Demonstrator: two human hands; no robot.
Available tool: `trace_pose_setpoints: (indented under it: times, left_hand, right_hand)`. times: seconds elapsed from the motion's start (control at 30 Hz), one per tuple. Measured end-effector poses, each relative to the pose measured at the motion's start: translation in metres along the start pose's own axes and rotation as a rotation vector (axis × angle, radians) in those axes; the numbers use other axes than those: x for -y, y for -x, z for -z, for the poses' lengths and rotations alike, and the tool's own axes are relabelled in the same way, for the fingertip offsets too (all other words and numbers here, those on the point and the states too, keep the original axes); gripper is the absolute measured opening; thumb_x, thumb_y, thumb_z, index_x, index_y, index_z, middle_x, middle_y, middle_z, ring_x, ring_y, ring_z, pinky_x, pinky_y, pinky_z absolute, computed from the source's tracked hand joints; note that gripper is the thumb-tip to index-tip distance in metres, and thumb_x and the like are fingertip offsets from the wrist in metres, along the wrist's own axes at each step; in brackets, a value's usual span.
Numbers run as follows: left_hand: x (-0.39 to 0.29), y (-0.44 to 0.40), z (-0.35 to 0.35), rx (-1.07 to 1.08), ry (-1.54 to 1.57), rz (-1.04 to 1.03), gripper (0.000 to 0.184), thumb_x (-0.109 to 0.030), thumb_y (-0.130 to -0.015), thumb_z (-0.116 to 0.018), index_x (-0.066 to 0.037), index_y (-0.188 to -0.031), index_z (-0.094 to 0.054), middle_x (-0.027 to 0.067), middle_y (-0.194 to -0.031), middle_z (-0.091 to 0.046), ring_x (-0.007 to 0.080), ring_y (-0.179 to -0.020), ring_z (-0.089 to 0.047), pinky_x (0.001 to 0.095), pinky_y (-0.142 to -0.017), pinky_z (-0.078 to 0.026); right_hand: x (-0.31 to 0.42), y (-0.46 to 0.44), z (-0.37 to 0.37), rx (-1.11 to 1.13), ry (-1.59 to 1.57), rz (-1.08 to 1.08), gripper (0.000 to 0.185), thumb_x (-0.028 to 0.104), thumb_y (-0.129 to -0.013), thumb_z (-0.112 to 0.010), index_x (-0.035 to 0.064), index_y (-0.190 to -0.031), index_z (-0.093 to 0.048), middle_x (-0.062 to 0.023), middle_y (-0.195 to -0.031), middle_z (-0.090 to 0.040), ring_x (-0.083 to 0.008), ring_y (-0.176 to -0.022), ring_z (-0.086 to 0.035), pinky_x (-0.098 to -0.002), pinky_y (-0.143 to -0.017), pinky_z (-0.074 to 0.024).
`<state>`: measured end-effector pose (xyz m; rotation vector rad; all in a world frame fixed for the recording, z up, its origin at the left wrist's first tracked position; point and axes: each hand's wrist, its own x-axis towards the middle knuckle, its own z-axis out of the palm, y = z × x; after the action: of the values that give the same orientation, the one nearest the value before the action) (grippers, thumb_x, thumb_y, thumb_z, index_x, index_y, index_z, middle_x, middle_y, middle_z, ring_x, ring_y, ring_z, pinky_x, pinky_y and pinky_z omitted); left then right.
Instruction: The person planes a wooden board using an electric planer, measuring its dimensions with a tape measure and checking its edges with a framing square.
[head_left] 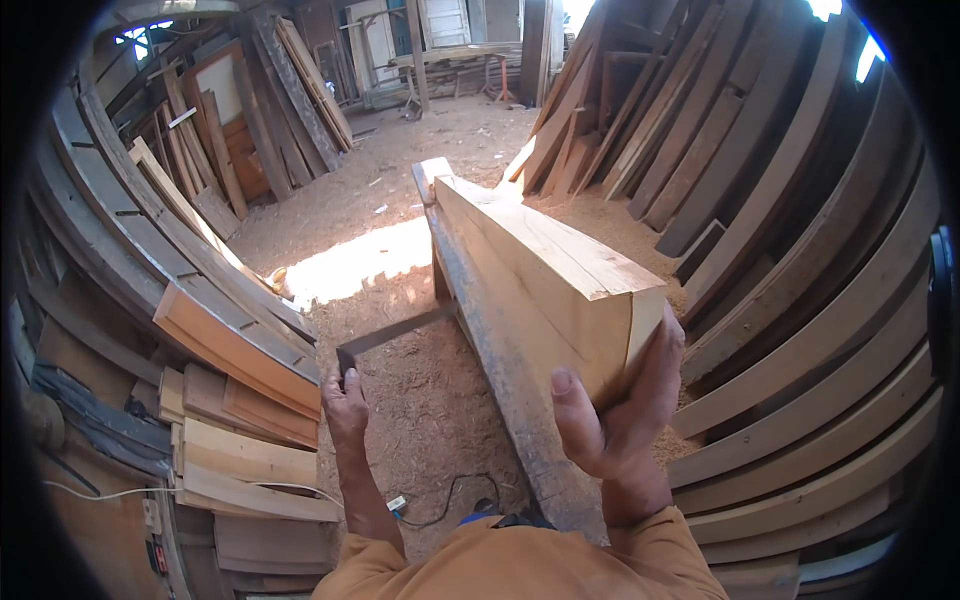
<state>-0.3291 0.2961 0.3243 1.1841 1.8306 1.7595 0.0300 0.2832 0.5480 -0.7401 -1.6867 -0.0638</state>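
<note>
A thick, pale squared timber (540, 270) lies lengthwise on a narrow, worn bench (490, 370), its near end raised toward me. My right hand (630, 410) is at this near end, thumb apart on the left and fingers along the right side. To the left of the bench, my left hand (345, 400) is closed round the end of a dark L-shaped tool (395, 330), which looks like a carpenter's square. The tool's long blade points away toward the bench leg.
Boards lean in rows on the right (800, 330) and planks are stacked on the left (245, 455). A ladder (130, 215) runs along the left side. Near my feet a cable with a white plug (397, 503) lies on the shavings-covered floor (430, 400).
</note>
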Motion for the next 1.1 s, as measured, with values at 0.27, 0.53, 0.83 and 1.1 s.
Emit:
trace_pose_setpoints:
  times: [0.27, 0.53, 0.83, 1.1]
  left_hand:
    - [-0.066, -0.030, -0.034, -0.166, 0.717, -0.073, 0.003, -0.008, -0.102, -0.063, -0.007, -0.106, -0.062, -0.0046, -0.087, -0.059, 0.0030, -0.071, -0.049, 0.0190, -0.063, -0.040]
    - [-0.127, -0.019, -0.114, 0.197, 0.578, -0.186, 0.012, -0.010, -0.102, -0.065, -0.002, -0.111, -0.064, -0.0005, -0.096, -0.068, 0.0059, -0.086, -0.060, 0.0223, -0.081, -0.049]
    - [-0.137, 0.001, -0.158, 0.319, 0.666, -0.071, 0.013, -0.011, -0.104, -0.062, -0.001, -0.113, -0.064, -0.0003, -0.097, -0.070, 0.0036, -0.083, -0.061, 0.0218, -0.075, -0.050]
    - [-0.145, 0.001, -0.147, 0.376, 0.551, -0.034, 0.015, -0.012, -0.105, -0.061, 0.001, -0.113, -0.063, 0.0035, -0.097, -0.070, 0.0062, -0.085, -0.062, 0.0240, -0.077, -0.051]
  right_hand:
    - [0.002, 0.004, 0.001, 0.030, 0.008, -0.033, 0.081, 0.024, -0.083, -0.075, -0.0198, -0.139, -0.036, -0.0281, -0.120, -0.053, -0.0353, -0.106, -0.058, -0.0445, -0.092, -0.0471]
    - [0.025, 0.055, -0.006, 0.172, 0.043, -0.095, 0.086, 0.031, -0.086, -0.075, -0.0219, -0.139, -0.031, -0.0374, -0.129, -0.046, -0.0407, -0.109, -0.056, -0.0480, -0.094, -0.0462]
    - [0.022, 0.081, -0.013, 0.165, 0.022, -0.071, 0.088, 0.032, -0.085, -0.076, -0.0235, -0.138, -0.032, -0.0463, -0.129, -0.050, -0.0456, -0.109, -0.059, -0.0480, -0.090, -0.0486]
    - [0.026, 0.078, -0.012, 0.147, 0.025, -0.077, 0.089, 0.032, -0.083, -0.078, -0.0222, -0.138, -0.034, -0.0488, -0.128, -0.051, -0.0435, -0.103, -0.062, -0.0473, -0.087, -0.0503]
